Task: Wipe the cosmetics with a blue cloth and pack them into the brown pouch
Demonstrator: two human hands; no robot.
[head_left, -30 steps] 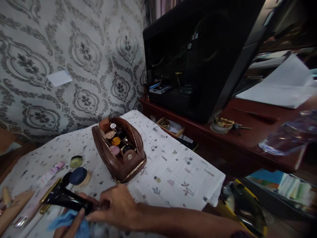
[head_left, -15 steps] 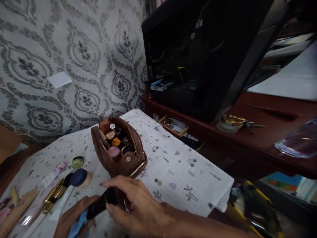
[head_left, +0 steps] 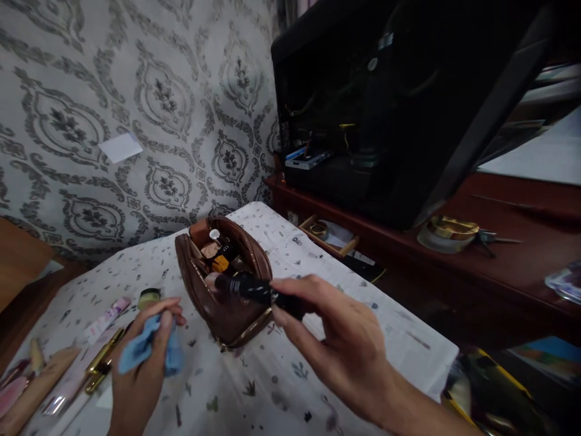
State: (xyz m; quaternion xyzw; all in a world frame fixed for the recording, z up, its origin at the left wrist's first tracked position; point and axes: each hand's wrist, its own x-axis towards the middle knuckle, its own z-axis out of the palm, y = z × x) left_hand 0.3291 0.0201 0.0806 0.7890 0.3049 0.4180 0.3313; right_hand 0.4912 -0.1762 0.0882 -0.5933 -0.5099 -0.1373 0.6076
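A slim black cosmetic tube, blurred by motion, is pinched between the thumb and fingers of my right hand. Its far end lies over the opening of a brown zippered makeup bag; I cannot tell whether it touches anything there. Inside the open bag are several cosmetics, among them a silver-capped bottle and an orange-yellow item. My left hand, left of the bag, is closed around a crumpled light blue cloth.
Left of my left hand lie gold tubes, a pink-white tube and a green-sided jar. A printed white cloth covers the table. Behind it stand a dark red desk, a large black screen and a small open drawer.
My hands have parted. The right has carried the black tube up and right to the bag's opening, while the left keeps the blue cloth. The view has shifted slightly.
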